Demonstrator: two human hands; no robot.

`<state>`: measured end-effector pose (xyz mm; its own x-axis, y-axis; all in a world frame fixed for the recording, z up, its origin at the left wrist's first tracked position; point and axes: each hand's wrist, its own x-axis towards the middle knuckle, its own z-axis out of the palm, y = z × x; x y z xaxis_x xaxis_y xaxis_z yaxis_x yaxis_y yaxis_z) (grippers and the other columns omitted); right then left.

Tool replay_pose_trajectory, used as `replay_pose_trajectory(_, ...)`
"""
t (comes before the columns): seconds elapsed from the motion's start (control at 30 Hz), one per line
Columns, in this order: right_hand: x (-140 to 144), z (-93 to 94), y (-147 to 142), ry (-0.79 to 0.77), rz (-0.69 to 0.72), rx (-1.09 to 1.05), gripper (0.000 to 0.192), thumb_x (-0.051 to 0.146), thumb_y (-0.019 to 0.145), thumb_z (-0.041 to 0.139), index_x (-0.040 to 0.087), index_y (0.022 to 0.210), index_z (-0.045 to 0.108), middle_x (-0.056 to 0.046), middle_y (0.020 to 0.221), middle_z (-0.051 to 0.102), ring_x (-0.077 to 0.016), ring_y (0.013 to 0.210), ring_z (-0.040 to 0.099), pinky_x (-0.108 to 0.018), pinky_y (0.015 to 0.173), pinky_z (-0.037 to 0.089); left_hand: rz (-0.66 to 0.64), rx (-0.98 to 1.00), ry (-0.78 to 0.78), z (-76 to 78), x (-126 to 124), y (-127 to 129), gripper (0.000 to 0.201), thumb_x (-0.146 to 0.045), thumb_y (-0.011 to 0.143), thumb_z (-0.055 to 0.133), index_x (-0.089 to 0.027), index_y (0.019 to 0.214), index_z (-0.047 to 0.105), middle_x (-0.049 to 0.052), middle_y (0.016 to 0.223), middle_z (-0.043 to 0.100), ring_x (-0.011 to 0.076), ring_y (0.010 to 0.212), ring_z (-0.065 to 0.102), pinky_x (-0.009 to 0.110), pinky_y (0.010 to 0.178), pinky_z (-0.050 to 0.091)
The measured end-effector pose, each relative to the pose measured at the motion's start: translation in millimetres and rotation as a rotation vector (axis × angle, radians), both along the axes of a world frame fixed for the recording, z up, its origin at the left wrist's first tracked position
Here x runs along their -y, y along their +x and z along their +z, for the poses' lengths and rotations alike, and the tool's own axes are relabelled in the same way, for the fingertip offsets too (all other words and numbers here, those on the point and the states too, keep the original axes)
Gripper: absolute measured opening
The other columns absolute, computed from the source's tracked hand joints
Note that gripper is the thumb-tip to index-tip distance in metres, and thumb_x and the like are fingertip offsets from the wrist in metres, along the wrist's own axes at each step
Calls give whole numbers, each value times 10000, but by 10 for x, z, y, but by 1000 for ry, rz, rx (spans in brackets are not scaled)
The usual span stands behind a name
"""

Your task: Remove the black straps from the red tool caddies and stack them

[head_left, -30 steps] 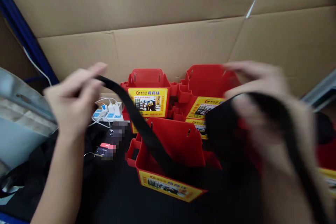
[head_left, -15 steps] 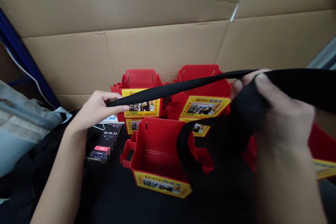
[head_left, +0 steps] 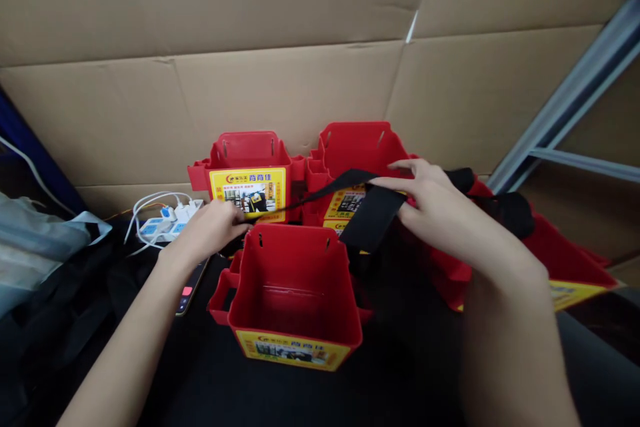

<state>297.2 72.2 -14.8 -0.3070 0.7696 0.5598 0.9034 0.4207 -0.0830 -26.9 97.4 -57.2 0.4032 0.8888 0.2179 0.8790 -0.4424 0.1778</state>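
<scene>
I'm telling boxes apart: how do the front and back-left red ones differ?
The front red box looks larger and nearer; the back-left red box looks smaller, farther back before the cardboard. The front box shows its inner floor, the back-left box only its upper inside. The front box's yellow label is uncovered, while the left hand and black strap partly cover the back-left one's. Both are open-topped, with two back-wall slots.

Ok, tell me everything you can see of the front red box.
The front red box looks like plastic, open-topped and upright on the black surface. Its raised back wall has two slots, a holder with an opening sticks out left, and the front bears a yellow picture label. The left hand is near its back left corner; whether the fingers touch it is unclear.
</scene>
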Motion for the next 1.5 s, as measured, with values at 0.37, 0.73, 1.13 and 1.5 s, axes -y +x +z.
replay_pose_trajectory(0.37, -94, 27, -145, -246, 543, -557, 162, 71, 694, 407, 208, 780, 412, 4, 721, 424, -136, 689, 464, -281, 656, 393, -43, 68, 160, 146, 334, 240, 266, -277, 856, 404, -198, 977, 628, 66, 977, 672, 203, 839, 623, 312, 711, 454)
replay_pose_trajectory(0.73, -361, -214, -227, -800, 622, -386, 366, 489, 754, 561, 124, 767, 575, 34, 555, 462, -54, 472, 382, -187, 445, 320, -334, 24, 77, -82, 289, 452, 203, -305, 902, 340, -170, 859, 486, 65, 845, 586, 182, 741, 560, 336, 671, 446)
replay_pose_trajectory(1.13, -449, -326, -317, -995, 848, -279, 298, 167, 795, 500, 176, 1078, 593, 4, 806, 537, -25, 537, 461, -129, 444, 394, -296, -52, -76, 11, 340, 217, 268, -336, 906, 308, -186, 1000, 509, 70, 937, 612, 171, 768, 581, 290, 654, 419)
replay_pose_trajectory(1.5, -481, -427, -429, -1147, 753, -437, 346, 343, 731, 627, 154, 1021, 641, -45, 906, 642, -87, 682, 594, -227, 659, 522, -292, -31, -74, 15, 352, 231, 267, -335, 902, 319, -187, 1003, 517, 63, 914, 617, 170, 750, 588, 283, 635, 416)
